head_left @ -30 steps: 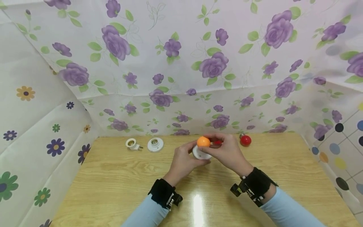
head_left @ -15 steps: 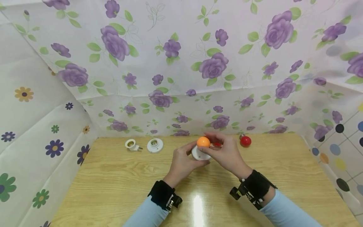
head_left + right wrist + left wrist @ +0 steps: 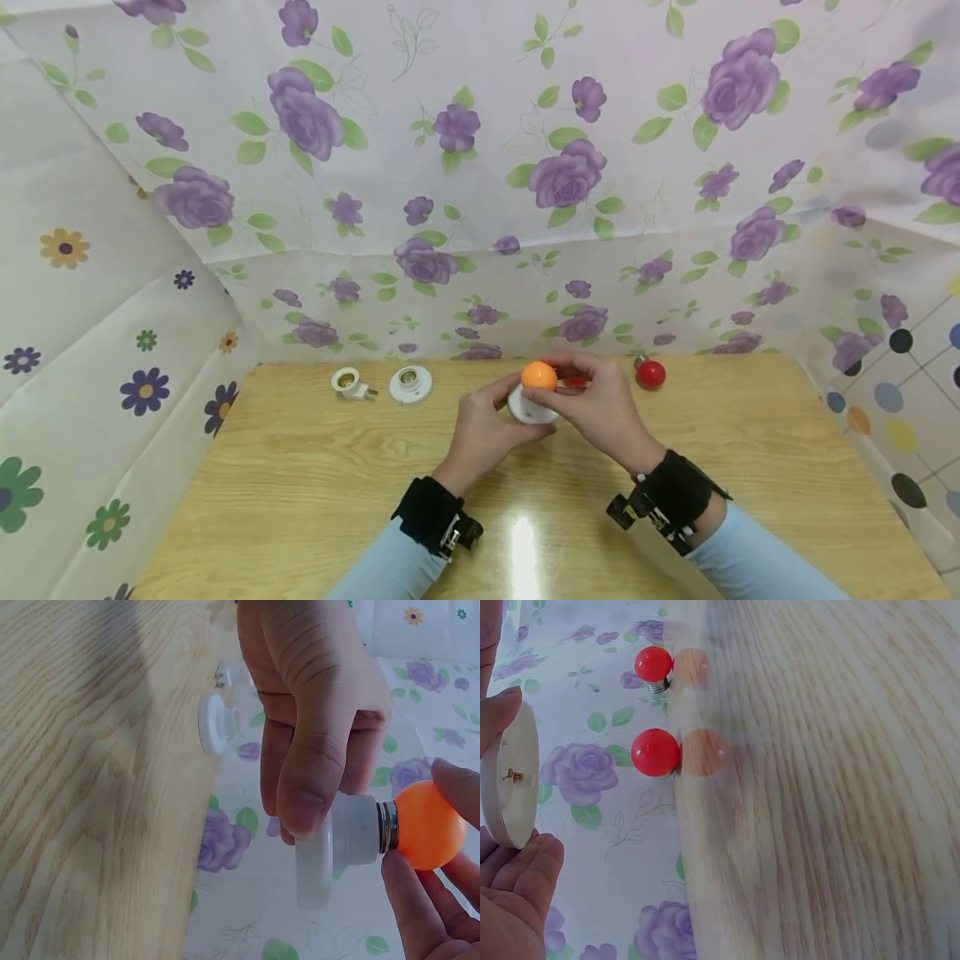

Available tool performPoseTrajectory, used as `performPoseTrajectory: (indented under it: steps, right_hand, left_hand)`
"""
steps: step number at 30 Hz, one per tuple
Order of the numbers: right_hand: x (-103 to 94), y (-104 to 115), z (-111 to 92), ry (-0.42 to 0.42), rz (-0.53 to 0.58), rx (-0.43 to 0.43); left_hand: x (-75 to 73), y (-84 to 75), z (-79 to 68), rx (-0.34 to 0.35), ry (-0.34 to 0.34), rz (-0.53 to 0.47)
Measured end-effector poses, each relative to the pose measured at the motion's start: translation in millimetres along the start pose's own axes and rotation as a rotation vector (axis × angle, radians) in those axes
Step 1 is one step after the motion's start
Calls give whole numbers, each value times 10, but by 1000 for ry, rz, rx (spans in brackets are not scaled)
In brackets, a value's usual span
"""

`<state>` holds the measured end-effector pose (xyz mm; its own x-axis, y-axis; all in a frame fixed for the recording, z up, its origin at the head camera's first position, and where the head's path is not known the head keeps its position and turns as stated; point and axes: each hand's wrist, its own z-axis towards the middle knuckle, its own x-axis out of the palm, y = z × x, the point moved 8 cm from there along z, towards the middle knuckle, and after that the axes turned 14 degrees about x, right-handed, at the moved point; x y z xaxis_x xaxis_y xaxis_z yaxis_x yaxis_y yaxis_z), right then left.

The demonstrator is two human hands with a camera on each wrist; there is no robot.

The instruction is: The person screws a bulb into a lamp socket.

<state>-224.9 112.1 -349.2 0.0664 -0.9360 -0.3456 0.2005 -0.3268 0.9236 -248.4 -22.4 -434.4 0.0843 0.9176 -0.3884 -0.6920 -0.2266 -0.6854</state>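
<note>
In the head view my left hand (image 3: pixel 483 427) holds a white round lamp holder (image 3: pixel 527 410) above the table, gripping its base by the rim. My right hand (image 3: pixel 603 408) pinches an orange light bulb (image 3: pixel 538 376) at the holder's mouth. The right wrist view shows the bulb (image 3: pixel 433 825) in line with the holder (image 3: pixel 356 829); some of its metal screw thread (image 3: pixel 388 826) still shows between globe and socket. From the left wrist, the underside of the holder (image 3: pixel 523 776) is visible with a brass-coloured contact in it; the bulb is hidden there.
Toward the back of the wooden table (image 3: pixel 337 500) lie a white plug-in lamp holder (image 3: pixel 347 383) and another round lamp holder (image 3: pixel 410 384). To the right is a red bulb (image 3: pixel 650 374); a second red bulb (image 3: pixel 576 381) is partly hidden behind the right hand. Flowered cloth (image 3: pixel 480 200) hangs behind.
Both hands stay in nearly the same place, with the bulb still at the holder. Only slight shifts of the right fingers and of the head view show.
</note>
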Motion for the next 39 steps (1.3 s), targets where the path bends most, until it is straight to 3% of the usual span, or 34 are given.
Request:
performPoseTrajectory:
  steps: [13, 20, 25, 29, 39]
  right_hand:
    - [17, -20, 4, 34, 0, 33]
    - [-3, -228, 89, 52, -82, 17]
    - [6, 26, 30, 130, -65, -43]
    - [36, 32, 32, 158, -34, -37]
    - [32, -235, 131, 83, -42, -46]
  left_hand:
    - [10, -24, -4, 2, 11, -10]
    - [-1, -29, 4, 5, 10, -9]
    - [-4, -30, 9, 3, 13, -3]
    - [-1, -39, 13, 11, 16, -9]
    - [0, -40, 14, 5, 17, -25]
